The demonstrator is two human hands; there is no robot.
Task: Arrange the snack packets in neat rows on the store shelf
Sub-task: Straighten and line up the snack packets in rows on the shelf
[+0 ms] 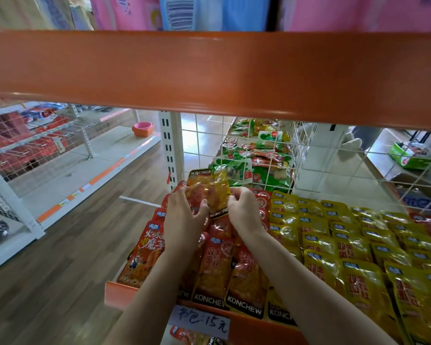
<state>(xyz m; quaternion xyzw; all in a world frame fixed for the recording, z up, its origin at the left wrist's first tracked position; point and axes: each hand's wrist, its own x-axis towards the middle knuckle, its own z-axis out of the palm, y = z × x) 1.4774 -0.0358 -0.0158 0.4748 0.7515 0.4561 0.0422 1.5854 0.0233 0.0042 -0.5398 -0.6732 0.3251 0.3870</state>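
Both my hands hold snack packets at the back of the red row on the shelf. My left hand [184, 215] grips an orange-red packet [197, 181] lying upside down. My right hand [244, 211] pinches a yellowish clear packet [218, 192] beside it. Under my forearms lie red Konchew packets [214, 270] in overlapping rows. To their right, yellow packets [334, 240] fill the shelf in several rows. The shelf's orange front lip [246, 324] carries a handwritten price tag [200, 321].
A thick orange shelf beam [209, 70] crosses overhead, close to my view. A white wire grid [309, 155] backs the shelf, with green packets [259, 158] behind it. A white upright post [168, 145] stands at the shelf's left. Wooden floor and another white rack [35, 158] lie on the left.
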